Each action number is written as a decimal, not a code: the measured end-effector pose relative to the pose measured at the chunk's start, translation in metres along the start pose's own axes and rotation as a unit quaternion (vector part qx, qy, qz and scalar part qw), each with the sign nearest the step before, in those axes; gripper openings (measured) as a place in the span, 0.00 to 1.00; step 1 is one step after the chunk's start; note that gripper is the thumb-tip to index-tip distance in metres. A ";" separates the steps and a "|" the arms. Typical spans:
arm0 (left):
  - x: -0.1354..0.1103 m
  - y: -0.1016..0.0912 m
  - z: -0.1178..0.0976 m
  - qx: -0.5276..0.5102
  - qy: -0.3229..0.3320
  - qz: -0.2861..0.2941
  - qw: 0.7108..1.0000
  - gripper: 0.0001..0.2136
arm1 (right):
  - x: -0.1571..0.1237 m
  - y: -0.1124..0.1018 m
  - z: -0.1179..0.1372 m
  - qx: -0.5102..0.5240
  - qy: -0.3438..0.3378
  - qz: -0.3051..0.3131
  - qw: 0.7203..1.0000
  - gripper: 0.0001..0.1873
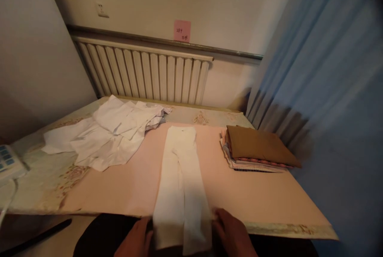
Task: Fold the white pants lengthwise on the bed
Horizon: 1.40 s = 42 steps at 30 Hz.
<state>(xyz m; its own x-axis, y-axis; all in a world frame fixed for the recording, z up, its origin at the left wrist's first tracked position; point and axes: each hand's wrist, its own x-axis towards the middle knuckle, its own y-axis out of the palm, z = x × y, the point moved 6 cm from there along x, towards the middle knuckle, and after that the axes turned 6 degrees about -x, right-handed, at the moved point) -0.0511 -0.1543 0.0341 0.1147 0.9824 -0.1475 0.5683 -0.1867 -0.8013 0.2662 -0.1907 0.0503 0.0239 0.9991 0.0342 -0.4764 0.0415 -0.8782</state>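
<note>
A pair of white trousers (180,173) lies lengthwise on the pink cloth (128,181) that covers the table, waist at the far end, leg ends hanging over the near edge. My left hand (136,239) grips the left leg end at the table's edge. My right hand (231,235) pinches the right leg end. Both hands are closed on the fabric.
A heap of white garments (107,133) lies at the left back. A stack of folded clothes topped by a brown piece (259,145) sits at the right. A white telephone (8,163) is at the far left edge. A radiator (143,71) lines the wall; a blue curtain (329,89) hangs right.
</note>
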 end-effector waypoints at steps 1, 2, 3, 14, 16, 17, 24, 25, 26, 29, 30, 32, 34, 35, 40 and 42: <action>0.009 -0.003 -0.012 0.006 0.032 -0.027 0.999 0.18 | 0.007 -0.007 0.006 -0.023 -0.032 -0.038 0.998 0.17; 0.019 -0.003 -0.027 0.014 0.075 -0.054 0.996 0.19 | 0.015 -0.011 0.014 -0.041 -0.072 -0.071 0.994 0.19; 0.030 -0.004 -0.042 0.029 0.112 -0.097 0.989 0.20 | 0.023 -0.011 0.023 -0.060 -0.115 -0.096 0.987 0.21; 0.130 0.043 -0.138 0.173 0.412 -0.130 0.885 0.25 | 0.071 0.052 0.031 -0.155 -0.272 -0.007 0.950 0.39; 0.144 0.049 -0.135 0.180 0.420 -0.102 0.884 0.26 | 0.074 0.055 0.028 -0.159 -0.291 -0.011 0.943 0.37; 0.151 0.052 -0.132 0.182 0.418 -0.086 0.886 0.26 | 0.077 0.055 0.027 -0.154 -0.303 -0.013 0.941 0.33; 0.174 0.069 -0.106 0.171 0.412 -0.030 0.895 0.30 | 0.174 0.004 0.000 0.043 -0.104 -0.092 0.989 0.12; 0.175 0.071 -0.104 0.175 0.423 -0.042 0.888 0.31 | 0.201 -0.003 -0.009 0.113 -0.038 -0.094 0.988 0.11; 0.176 0.073 -0.102 0.181 0.437 -0.060 0.879 0.31 | 0.229 -0.009 -0.018 0.188 0.016 -0.097 0.977 0.10; 0.180 0.082 -0.097 0.199 0.483 -0.140 0.841 0.28 | 0.312 -0.017 -0.032 0.242 0.060 -0.109 0.962 0.09; 0.181 0.084 -0.096 0.200 0.497 -0.174 0.826 0.27 | 0.336 -0.015 -0.037 0.259 0.072 -0.109 0.957 0.09; 0.182 0.086 -0.095 0.192 0.521 -0.239 0.797 0.26 | 0.373 -0.007 -0.046 0.291 0.087 -0.100 0.947 0.09; 0.184 0.086 -0.096 0.184 0.535 -0.283 0.775 0.24 | 0.398 0.003 -0.052 0.318 0.093 -0.083 0.940 0.13; 0.184 0.086 -0.096 0.181 0.537 -0.296 0.769 0.23 | 0.406 0.007 -0.053 0.329 0.092 -0.072 0.937 0.16; 0.184 0.087 -0.098 0.166 0.530 -0.317 0.768 0.18 | 0.429 0.015 -0.053 0.343 0.070 0.002 0.937 0.19; 0.184 0.093 -0.096 0.163 0.515 -0.303 0.785 0.18 | 0.435 0.014 -0.052 0.335 0.061 0.037 0.939 0.18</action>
<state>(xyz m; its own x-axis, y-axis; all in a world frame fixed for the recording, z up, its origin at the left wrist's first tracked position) 0.1009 0.0084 -0.0115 0.5977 0.3308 0.7303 0.5535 0.4887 -0.6744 0.3159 0.2445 0.0278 0.0499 0.9932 -0.1055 -0.9263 0.0065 -0.3768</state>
